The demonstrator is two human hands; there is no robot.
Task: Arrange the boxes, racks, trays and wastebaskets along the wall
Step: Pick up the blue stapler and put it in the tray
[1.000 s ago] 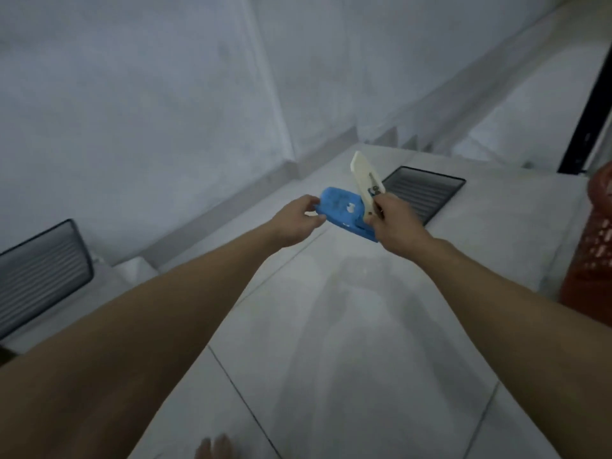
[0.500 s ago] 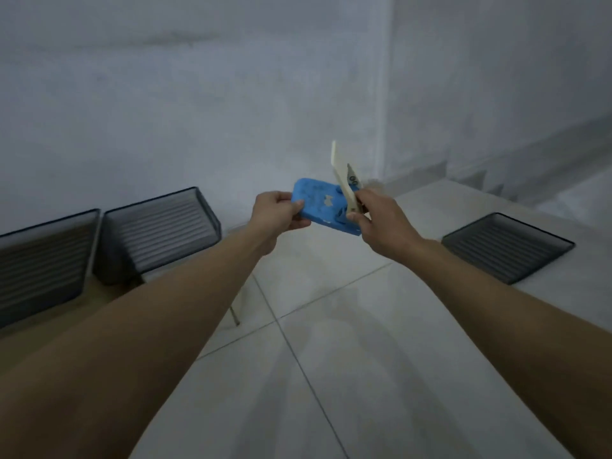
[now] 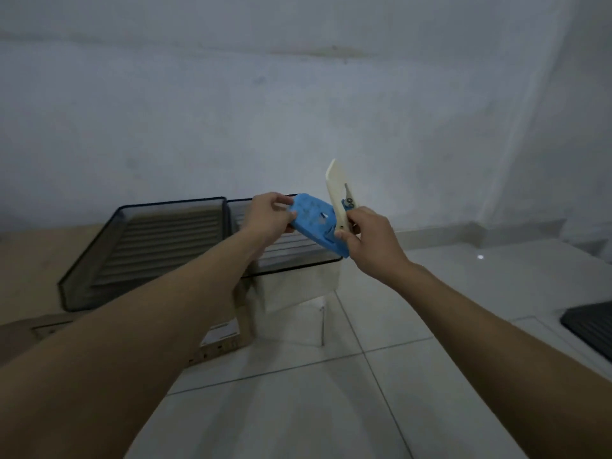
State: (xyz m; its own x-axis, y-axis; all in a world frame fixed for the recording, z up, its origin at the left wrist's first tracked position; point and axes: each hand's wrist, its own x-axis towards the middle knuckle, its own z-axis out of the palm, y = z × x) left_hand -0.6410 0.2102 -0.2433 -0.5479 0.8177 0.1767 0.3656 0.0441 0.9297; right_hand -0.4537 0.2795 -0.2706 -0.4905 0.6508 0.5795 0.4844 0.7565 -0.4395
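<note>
Both hands are held out in front of the wall (image 3: 298, 111) in the head view. Left hand (image 3: 270, 215) grips the left end of a flat blue plastic piece (image 3: 318, 223), thumb on top and fingers curled under. Right hand (image 3: 367, 233) pinches the lower end of a cream plastic piece (image 3: 336, 190), which stands nearly upright against the right end of the blue piece; the same fingers seem to press on the blue piece too, though the dim light makes that hard to settle.

Two dark trays sit side by side against the wall, touching each other. The left tray (image 3: 142, 246) rests on a brown cardboard box (image 3: 29, 260). The right tray (image 3: 291, 256) lies directly below the held pieces, partly hidden by the left forearm, on a white box (image 3: 298, 289). A corner of a third dark tray (image 3: 589, 326) shows on the tiled floor (image 3: 331, 409), well away from the wall, at the picture's right edge.
</note>
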